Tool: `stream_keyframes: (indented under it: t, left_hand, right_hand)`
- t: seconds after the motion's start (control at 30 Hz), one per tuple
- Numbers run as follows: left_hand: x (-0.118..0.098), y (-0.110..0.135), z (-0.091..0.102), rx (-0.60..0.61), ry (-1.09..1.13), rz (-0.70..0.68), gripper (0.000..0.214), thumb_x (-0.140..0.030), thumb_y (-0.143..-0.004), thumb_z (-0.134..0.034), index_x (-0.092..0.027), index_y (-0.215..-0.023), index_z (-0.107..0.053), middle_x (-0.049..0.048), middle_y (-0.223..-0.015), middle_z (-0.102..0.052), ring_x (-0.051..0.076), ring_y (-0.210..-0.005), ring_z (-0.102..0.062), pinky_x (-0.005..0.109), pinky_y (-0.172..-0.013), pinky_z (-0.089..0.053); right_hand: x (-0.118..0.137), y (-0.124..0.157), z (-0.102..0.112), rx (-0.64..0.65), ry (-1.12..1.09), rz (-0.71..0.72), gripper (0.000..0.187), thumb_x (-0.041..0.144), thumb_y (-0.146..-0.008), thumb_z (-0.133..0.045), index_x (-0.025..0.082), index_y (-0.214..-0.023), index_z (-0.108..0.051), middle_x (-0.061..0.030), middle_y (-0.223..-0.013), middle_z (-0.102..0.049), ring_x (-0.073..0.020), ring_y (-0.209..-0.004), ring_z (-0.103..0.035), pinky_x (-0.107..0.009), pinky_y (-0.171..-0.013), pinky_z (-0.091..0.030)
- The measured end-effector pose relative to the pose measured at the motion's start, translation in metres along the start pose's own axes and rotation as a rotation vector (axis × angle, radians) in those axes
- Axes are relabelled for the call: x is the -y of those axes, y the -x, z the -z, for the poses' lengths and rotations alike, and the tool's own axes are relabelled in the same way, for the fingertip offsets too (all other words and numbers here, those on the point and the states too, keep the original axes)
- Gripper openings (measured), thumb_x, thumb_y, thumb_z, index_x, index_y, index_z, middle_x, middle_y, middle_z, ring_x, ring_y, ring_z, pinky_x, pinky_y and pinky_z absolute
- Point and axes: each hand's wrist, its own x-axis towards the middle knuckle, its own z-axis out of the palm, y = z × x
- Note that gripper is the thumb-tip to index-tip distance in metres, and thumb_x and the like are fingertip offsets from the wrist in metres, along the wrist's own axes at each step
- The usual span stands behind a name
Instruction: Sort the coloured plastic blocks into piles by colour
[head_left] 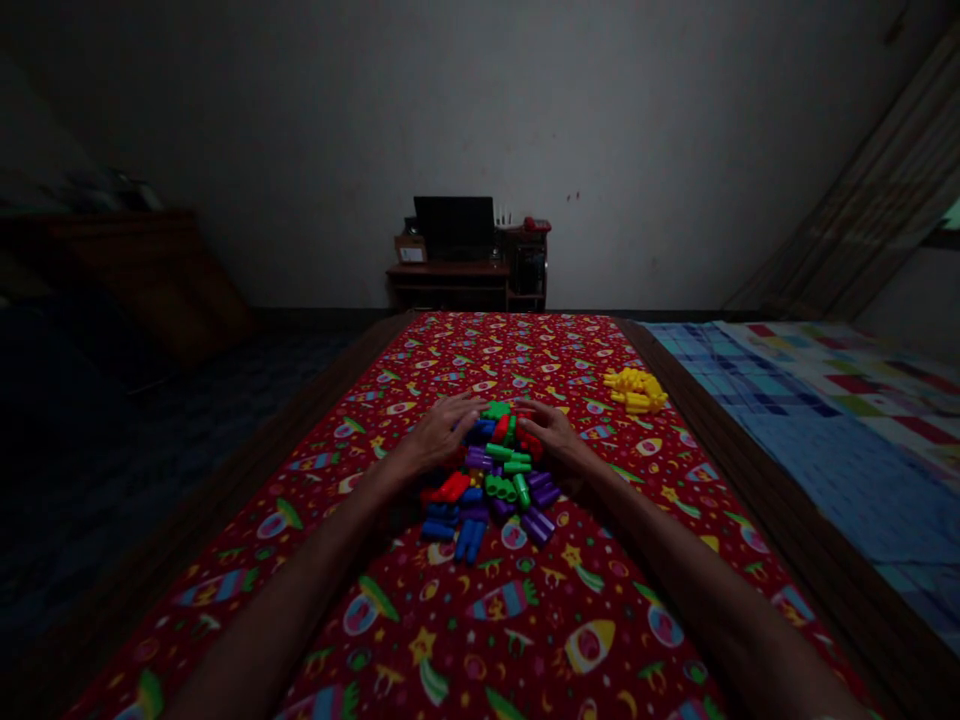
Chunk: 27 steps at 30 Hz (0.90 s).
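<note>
A loose pile of plastic building blocks, with green blocks point(510, 455), purple blocks point(538, 525), blue blocks point(470, 540) and red blocks point(452, 488), lies on a red patterned cloth point(495, 640). At the pile's far left edge rests my left hand point(441, 432), fingers stretched out beside the blue pieces. Across from it, my right hand point(555, 434) reaches over red pieces on the far right side, its fingers spread and slightly curved. Both hands touch or nearly touch the pile, and neither visibly grips a block. The palms are hidden.
A separate heap of yellow blocks point(636, 390) sits near the cloth's right edge. Beyond the table stands a desk point(448, 270) with a dark monitor point(454, 225). Blue checked bedding point(780, 440) spreads at right; a wooden cabinet point(150, 280) stands at left.
</note>
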Motion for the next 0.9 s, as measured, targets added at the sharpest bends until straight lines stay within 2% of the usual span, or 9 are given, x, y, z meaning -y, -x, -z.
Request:
stream_keyframes:
  t: [0.1, 0.17, 0.27, 0.37, 0.47, 0.63, 0.77, 0.9]
  left_hand:
    - [-0.036, 0.022, -0.015, 0.103, -0.170, -0.214, 0.040, -0.038, -0.096, -0.035, -0.026, -0.125, -0.059, 0.0049, -0.134, -0.058, 0.025, -0.135, -0.039, 0.055, -0.116, -0.017]
    - [-0.056, 0.037, -0.032, 0.208, -0.251, -0.358, 0.038, -0.040, -0.094, -0.043, -0.029, -0.128, -0.056, 0.0040, -0.138, -0.055, 0.024, -0.136, -0.038, 0.054, -0.117, -0.014]
    - [-0.067, 0.052, -0.051, 0.206, -0.353, -0.415, 0.047, -0.040, -0.092, -0.049, -0.027, -0.136, -0.046, 0.0075, -0.146, -0.046, 0.024, -0.136, -0.039, 0.051, -0.118, -0.013]
    - [-0.059, 0.053, -0.053, 0.145, -0.428, -0.375, 0.039, -0.037, -0.093, -0.047, -0.026, -0.129, -0.052, 0.0067, -0.142, -0.050, 0.025, -0.134, -0.040, 0.051, -0.117, -0.012]
    - [-0.046, 0.048, -0.043, 0.115, -0.456, -0.342, 0.033, -0.040, -0.092, -0.048, -0.025, -0.119, -0.059, 0.0070, -0.136, -0.055, 0.026, -0.131, -0.042, 0.051, -0.115, -0.018]
    - [-0.030, 0.042, -0.034, 0.028, -0.434, -0.217, 0.032, -0.040, -0.091, -0.050, -0.023, -0.115, -0.063, 0.0087, -0.126, -0.062, 0.027, -0.118, -0.054, 0.048, -0.106, -0.034]
    - [-0.023, 0.041, -0.029, -0.002, -0.332, -0.157, 0.034, -0.042, -0.092, -0.048, -0.025, -0.118, -0.062, 0.0073, -0.122, -0.065, 0.024, -0.112, -0.058, 0.044, -0.103, -0.038]
    - [-0.019, 0.034, -0.014, -0.044, -0.255, -0.159, 0.035, -0.048, -0.092, -0.047, -0.027, -0.113, -0.065, 0.0048, -0.118, -0.068, 0.023, -0.111, -0.059, 0.043, -0.103, -0.040]
  right_hand:
    - [0.007, 0.001, 0.008, 0.132, 0.028, -0.057, 0.055, 0.056, -0.077, -0.059, 0.016, -0.114, -0.066, -0.0078, -0.103, -0.070, -0.0233, -0.090, -0.064, -0.037, -0.082, -0.050]
    - [0.016, 0.002, 0.014, 0.205, 0.076, -0.046, 0.055, 0.059, -0.077, -0.058, 0.016, -0.110, -0.067, -0.0066, -0.099, -0.070, -0.0213, -0.087, -0.063, -0.033, -0.077, -0.050]
    - [0.025, 0.002, 0.021, 0.248, 0.161, -0.019, 0.053, 0.063, -0.082, -0.048, 0.015, -0.091, -0.069, -0.0026, -0.081, -0.066, -0.0161, -0.073, -0.057, -0.026, -0.065, -0.045]
    - [0.026, -0.001, 0.024, 0.283, 0.251, -0.065, 0.056, 0.065, -0.083, -0.043, 0.014, -0.070, -0.062, 0.0032, -0.058, -0.048, -0.0096, -0.054, -0.041, -0.022, -0.051, -0.031]
    - [0.021, -0.004, 0.026, 0.306, 0.305, -0.088, 0.053, 0.064, -0.081, -0.047, 0.015, -0.060, -0.052, 0.0057, -0.054, -0.036, -0.0073, -0.051, -0.031, -0.021, -0.048, -0.022]
    - [0.018, -0.006, 0.030, 0.314, 0.232, -0.087, 0.052, 0.064, -0.080, -0.048, 0.015, -0.064, -0.054, 0.0053, -0.055, -0.038, -0.0076, -0.052, -0.032, -0.022, -0.048, -0.023]
    - [0.019, -0.006, 0.026, 0.210, 0.200, -0.171, 0.057, 0.066, -0.082, -0.043, 0.015, -0.060, -0.055, 0.0054, -0.049, -0.037, -0.0071, -0.046, -0.029, -0.022, -0.045, -0.020]
    - [0.014, -0.012, 0.027, 0.078, 0.154, -0.209, 0.046, 0.058, -0.073, -0.058, 0.014, -0.058, -0.062, 0.0038, -0.046, -0.045, -0.0074, -0.044, -0.035, -0.021, -0.044, -0.025]
